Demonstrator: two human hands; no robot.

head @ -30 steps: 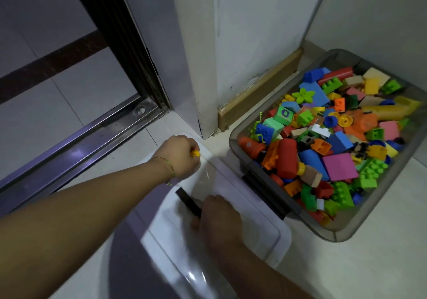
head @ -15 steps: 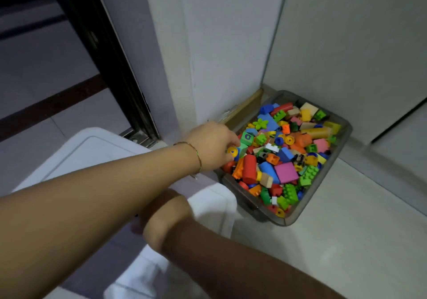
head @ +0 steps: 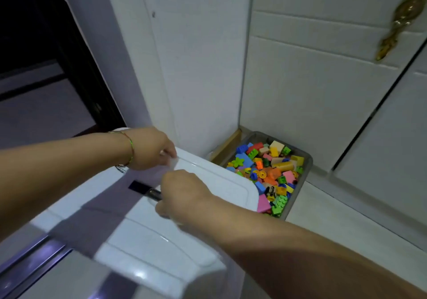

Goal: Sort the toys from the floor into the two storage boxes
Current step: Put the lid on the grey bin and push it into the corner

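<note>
"White plastic is the biggest thing in view, isn't it?"

"Yes. The white lid [head: 219, 183] takes up the near and left part of the view. It is tilted, and its far right corner hides the near left corner of the grey box [head: 306, 171]."

"Where is that box?"

"On the floor [head: 323, 218], pushed into the corner where the wall [head: 196, 67] meets the panelled door. It's open and heaped with toy bricks [head: 270, 167] in many colours, with a pink brick [head: 263, 204] at its near edge."

"And the hands?"

"Both are on the lid. The left hand [head: 150, 148] is at the lid's far edge, with its fingers bent down and pinching the rim. The rim there is blurred. The right hand [head: 182, 192] is near the lid's middle, knuckles up, with its fingers curled round the end of a dark handle [head: 153, 193]."

"Anything smaller?"

"A dark slot [head: 137, 186] just left of that handle, and a thin bracelet [head: 131, 151] on the left wrist."
</note>
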